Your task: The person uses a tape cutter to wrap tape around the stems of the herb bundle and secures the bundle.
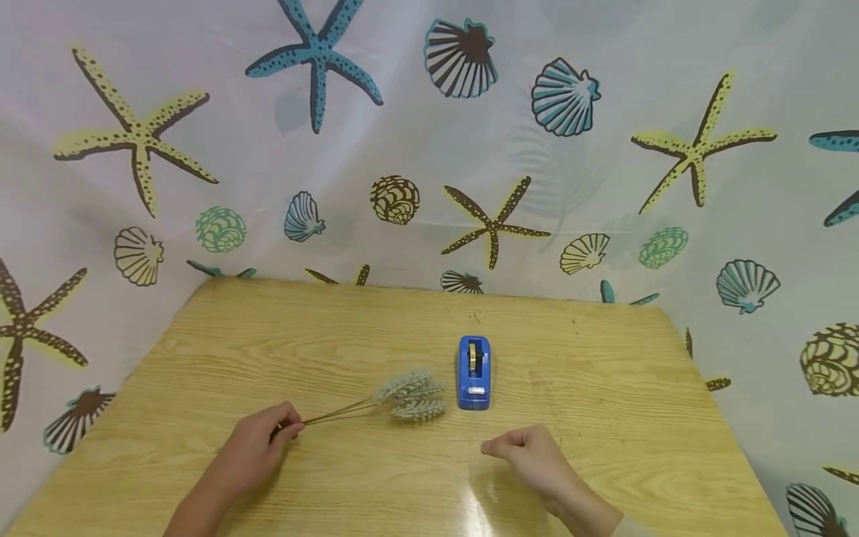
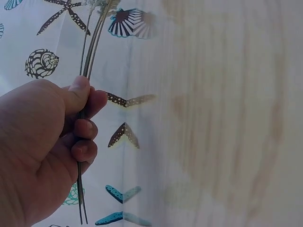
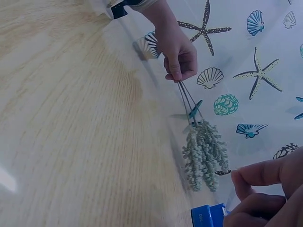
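My left hand (image 1: pixel 258 444) pinches the thin stems (image 2: pixel 92 52) of a small bunch of dried flowers between thumb and fingers. The stem ends stick out below the hand in the left wrist view. Pale grey-green, fluffy flower heads (image 1: pixel 411 395) point right, towards the blue tape dispenser (image 1: pixel 474 373). That dispenser stands on the table with a tape roll (image 1: pixel 473 356) in it. Nearer to me, my right hand (image 1: pixel 533 459) is apart from both, thumb and forefinger tips together, other fingers curled. Whether something thin or clear lies between those tips is too small to tell.
A wood-grain table (image 1: pixel 349 328) lies under both hands. White cloth (image 1: pixel 403 149) printed with starfish and shells hangs along its back and sides. Glare (image 1: pixel 475 507) shines on the table near the front.
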Tool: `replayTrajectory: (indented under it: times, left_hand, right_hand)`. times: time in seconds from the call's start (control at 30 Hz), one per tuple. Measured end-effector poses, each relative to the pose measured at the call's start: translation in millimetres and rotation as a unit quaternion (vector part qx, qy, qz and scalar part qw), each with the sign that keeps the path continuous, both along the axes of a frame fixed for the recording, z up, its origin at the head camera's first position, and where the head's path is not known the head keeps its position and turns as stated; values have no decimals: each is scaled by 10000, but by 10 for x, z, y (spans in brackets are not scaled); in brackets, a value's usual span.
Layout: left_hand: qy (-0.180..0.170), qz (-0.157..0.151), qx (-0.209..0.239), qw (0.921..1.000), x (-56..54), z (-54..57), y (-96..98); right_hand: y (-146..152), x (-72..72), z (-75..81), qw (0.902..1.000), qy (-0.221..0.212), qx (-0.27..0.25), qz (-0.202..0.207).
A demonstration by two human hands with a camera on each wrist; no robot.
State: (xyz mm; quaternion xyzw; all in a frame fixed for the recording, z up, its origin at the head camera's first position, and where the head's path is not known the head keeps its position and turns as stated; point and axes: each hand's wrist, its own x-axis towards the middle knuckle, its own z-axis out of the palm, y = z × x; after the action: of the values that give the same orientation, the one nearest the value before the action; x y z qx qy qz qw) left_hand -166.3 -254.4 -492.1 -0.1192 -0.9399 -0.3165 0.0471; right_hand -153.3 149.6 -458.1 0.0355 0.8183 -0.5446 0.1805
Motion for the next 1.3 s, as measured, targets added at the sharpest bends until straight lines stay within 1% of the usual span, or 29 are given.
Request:
replayTrajectory:
  times: [0.1,0.17,0.33,0.5,0.63,0.73,0.8,0.97,1.03,1.17,1.3]
  left_hand:
    - [129,-86,-28,9999,-8,-5,4]
    - [235,-172,28,9996,-16,-7,3]
    - [470,-561,245,9970,-20,-14,-28]
    - [753,-1053,474,9905,-28,-28,-68]
    - [347,-1242,586,9899,-25,-32,-27]
    - [54,-1366,588,9889,-14,-16,16]
    - [72,-1482,603,9871,-18,-11,29]
    - [-76,-1585,619,9854,-29,-1,40]
    - [-129,-1678,645,9836,-29,0,51]
    - [-90,-1921,671,9790,-31,10,95]
    - [46,-2079,590,9764,-52,24,171]
  right_hand:
    - [29,-34,40,9999,-127,-50,27]
    - [50,-52,55,9997,-206,-83,58]
    - [82,-68,51,9993,-299,-171,125]
    - [73,-99,82,9989,-326,-323,35]
    - [72,-131,149,9985,-379,-392,4]
    - [71,-156,192,9978,-447,-480,15]
    - [72,-173,208,9973,-489,-551,43]
    - [83,-200,228,9957,-610,-682,107]
    - [84,-205,239,9954,-636,-705,120]
    - [87,-220,258,9930,-787,-871,138]
    - [90,-258,262,9859,-1114,-1232,184]
